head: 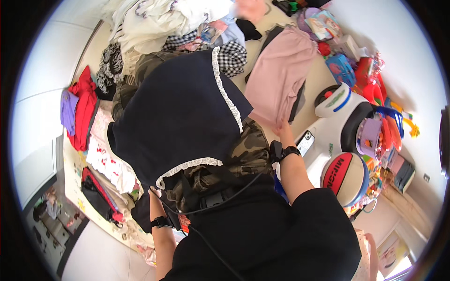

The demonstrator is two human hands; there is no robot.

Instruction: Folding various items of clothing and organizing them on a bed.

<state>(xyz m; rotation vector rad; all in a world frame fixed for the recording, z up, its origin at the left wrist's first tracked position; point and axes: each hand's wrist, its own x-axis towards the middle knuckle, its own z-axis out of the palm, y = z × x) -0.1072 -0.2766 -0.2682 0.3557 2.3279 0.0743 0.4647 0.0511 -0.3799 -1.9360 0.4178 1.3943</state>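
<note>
A dark navy garment with white lace trim (182, 112) is spread over my lap, on top of camouflage trousers (251, 144). My left hand (154, 192) is at the garment's lower left edge. Its fingers are mostly hidden there, so I cannot tell whether it grips the cloth. Out to the right, my right hand (282, 128) reaches the lower end of pink trousers (281, 73), which lie flat over darker clothing. Whether those fingers pinch the pink fabric is unclear.
White clothes (168, 21) and black-and-white gingham cloth (232, 58) are heaped ahead. A red garment (84, 109) and cherry-print cloth (109, 158) lie left. On the right are a white ride-on toy (323, 130), a phone (306, 143), a basketball (346, 179) and several toys along the wall.
</note>
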